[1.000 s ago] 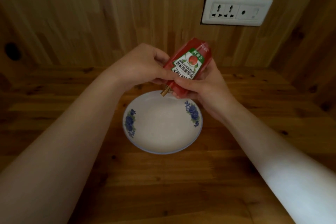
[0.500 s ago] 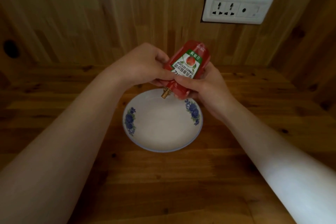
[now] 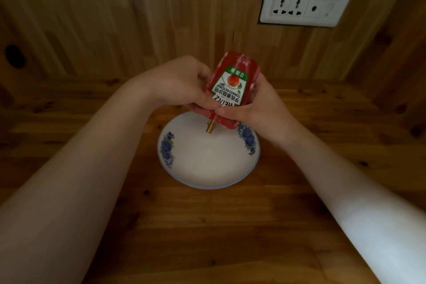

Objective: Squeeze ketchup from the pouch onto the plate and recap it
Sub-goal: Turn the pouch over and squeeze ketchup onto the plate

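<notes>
A red ketchup pouch (image 3: 232,83) with a green and white label hangs upside down over the far edge of a white plate (image 3: 207,168) with blue flowers. Its bare golden spout (image 3: 211,127) points down at the plate, with no cap on it. My left hand (image 3: 182,85) grips the pouch's left side, thumb across the label. My right hand (image 3: 258,108) grips its right side and lower end. No ketchup shows on the plate. The cap is not visible.
The plate sits on a wooden tabletop (image 3: 207,226) that meets a wood-panelled wall. A white socket panel (image 3: 304,6) is on the wall at upper right. A dark round hole (image 3: 15,56) is in the wall at left.
The pouch has turned from a slant to nearly upright and inverted, and its spout has moved further over the plate. Both hands kept their grip on it.
</notes>
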### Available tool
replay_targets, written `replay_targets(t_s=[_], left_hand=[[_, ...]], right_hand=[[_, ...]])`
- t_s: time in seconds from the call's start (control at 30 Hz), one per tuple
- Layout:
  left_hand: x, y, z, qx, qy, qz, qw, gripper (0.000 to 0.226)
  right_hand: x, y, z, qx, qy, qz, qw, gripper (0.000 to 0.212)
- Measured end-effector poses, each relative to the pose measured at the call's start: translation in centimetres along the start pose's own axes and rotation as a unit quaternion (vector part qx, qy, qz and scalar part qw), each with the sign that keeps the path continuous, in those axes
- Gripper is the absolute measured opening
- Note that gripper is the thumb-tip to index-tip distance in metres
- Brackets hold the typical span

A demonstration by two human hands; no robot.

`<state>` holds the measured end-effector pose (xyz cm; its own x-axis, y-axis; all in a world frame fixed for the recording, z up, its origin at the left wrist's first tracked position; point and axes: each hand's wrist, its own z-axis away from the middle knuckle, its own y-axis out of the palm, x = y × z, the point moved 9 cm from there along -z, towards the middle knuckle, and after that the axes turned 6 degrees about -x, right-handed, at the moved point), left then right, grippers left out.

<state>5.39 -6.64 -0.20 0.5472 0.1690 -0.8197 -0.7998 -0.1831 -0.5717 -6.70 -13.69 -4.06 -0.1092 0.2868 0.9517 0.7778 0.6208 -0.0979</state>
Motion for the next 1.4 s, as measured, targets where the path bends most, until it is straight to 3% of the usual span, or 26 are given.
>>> replay_targets(t_s=[0.23,0.43,1.27,1.4], left_hand=[[-0.2,0.1,0.1,0.01,0.002,-0.002,1.0,0.039],[0.2,1.1,0.3,0.063,0.0,0.015,0.998,0.044],[0.7,1.0,-0.1,0.054,0.024,-0.022,0.998,0.037],[1.1,1.1,-0.2,0.056,0.017,-0.024,0.998,0.038]], right_hand=[[0.1,-0.1,-0.1,-0.004,0.002,0.001,1.0,0.074],[0.0,-0.4,-0.1,-0.006,0.001,0.023,1.0,0.073],[-0.1,-0.3,0.0,0.017,0.011,0.088,0.996,0.095],[0.0,-0.1,0.1,0.017,0.008,0.109,0.994,0.085]])
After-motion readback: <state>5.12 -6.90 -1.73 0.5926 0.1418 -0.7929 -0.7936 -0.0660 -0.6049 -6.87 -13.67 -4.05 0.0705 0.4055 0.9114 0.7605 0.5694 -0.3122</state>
